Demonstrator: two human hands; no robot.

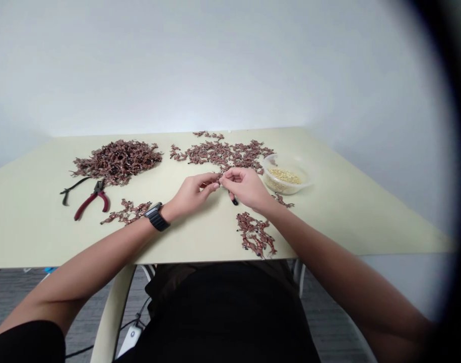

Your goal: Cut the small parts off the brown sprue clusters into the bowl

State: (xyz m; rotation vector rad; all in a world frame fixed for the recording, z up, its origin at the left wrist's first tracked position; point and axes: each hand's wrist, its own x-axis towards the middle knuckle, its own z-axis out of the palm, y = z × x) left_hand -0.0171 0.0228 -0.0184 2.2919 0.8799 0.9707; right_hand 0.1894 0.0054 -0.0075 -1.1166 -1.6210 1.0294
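Observation:
My left hand (193,194), with a black watch (157,217) at its wrist, is closed in a pinch at the middle of the table. Right against it, my right hand (247,186) pinches too, the fingertips of both meeting. Whatever lies between them is too small to make out. Under my right hand shows the black end of a dark thing (235,200), mostly hidden. Just beyond the hands spreads a layer of small brown animal-like figures (222,153). Beside my right hand stands a clear plastic bowl (308,180) holding small yellowish pieces (285,176).
A tall heap of brown figures (119,159) lies at the back left. Before it rest red-handled pliers (90,203) and a black tool (74,190). Smaller groups of figures lie by my left wrist (127,212) and near the front edge (255,234). A wall borders the table's back.

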